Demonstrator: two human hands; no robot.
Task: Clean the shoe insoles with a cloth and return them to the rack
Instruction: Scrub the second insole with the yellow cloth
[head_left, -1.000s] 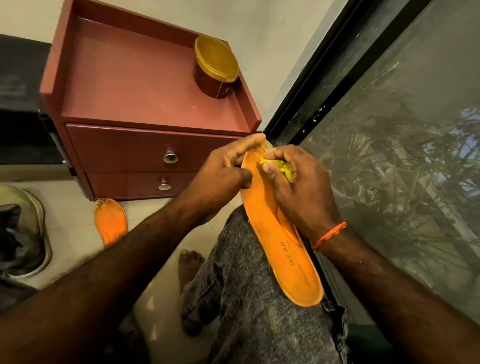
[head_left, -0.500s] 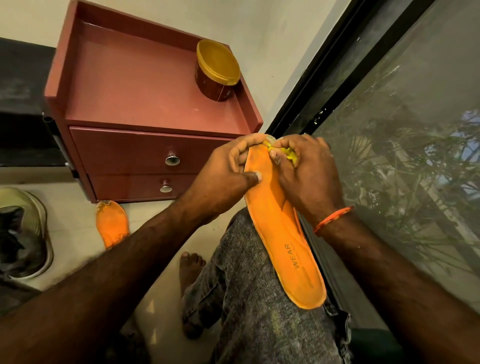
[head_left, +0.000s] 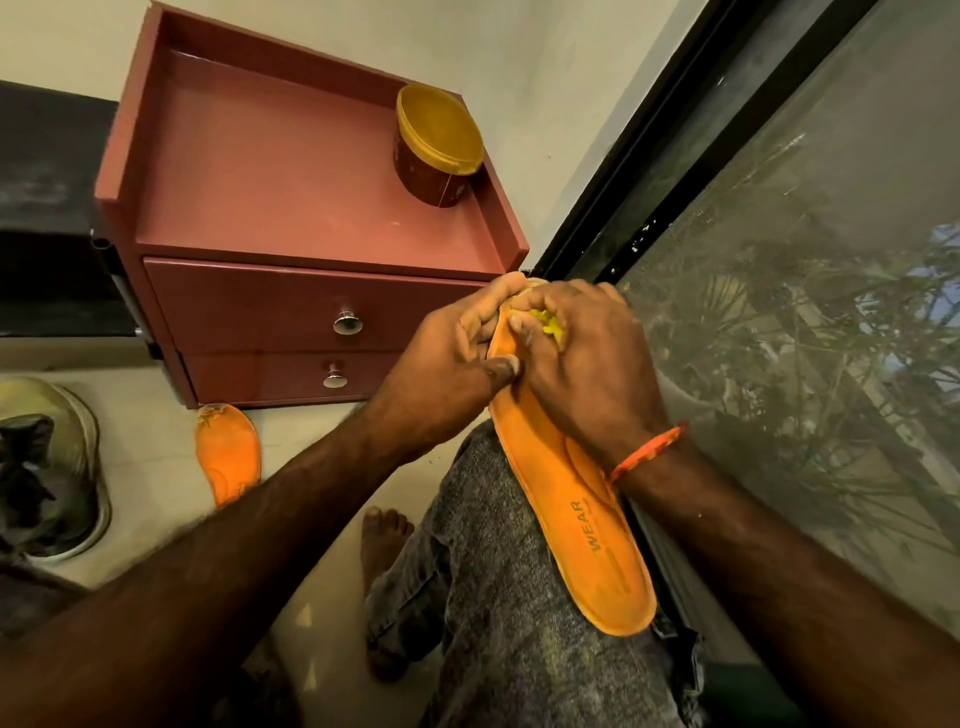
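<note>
Orange insole (head_left: 576, 525) across the lap on grey jeans (head_left: 519, 597), heel end near the body, toe end raised toward the cabinet (head_left: 311, 228) and the window (head_left: 779, 260).

Head view. Left hand (head_left: 452, 364) clamped on the toe end: fingers curled over the far tip, thumb pressed flat on the left edge. Right hand (head_left: 582, 358) bunched round a small yellow cloth (head_left: 545, 322), fingers curled tight, only a scrap of cloth visible between them, pressed onto the toe area.

Change against the two earlier pictures: cloth position shifted from a little below the tip up to the very tip; both hands now closer together, nearly touching over the toe. Heel half with the printed word bare throughout.

Reading: wiping stroke at its upper limit, toe section under work; heel half probably next, or already done, cannot tell. Surface dirt not resolvable here.

Second insole (head_left: 228, 452) on the floor in front of the cabinet, well apart from the hands, untouched. Shoe (head_left: 47, 467) at the left edge. Yellow-lidded tub (head_left: 439, 145) on the cabinet top. No rack identifiable; return step not yet begun.
</note>
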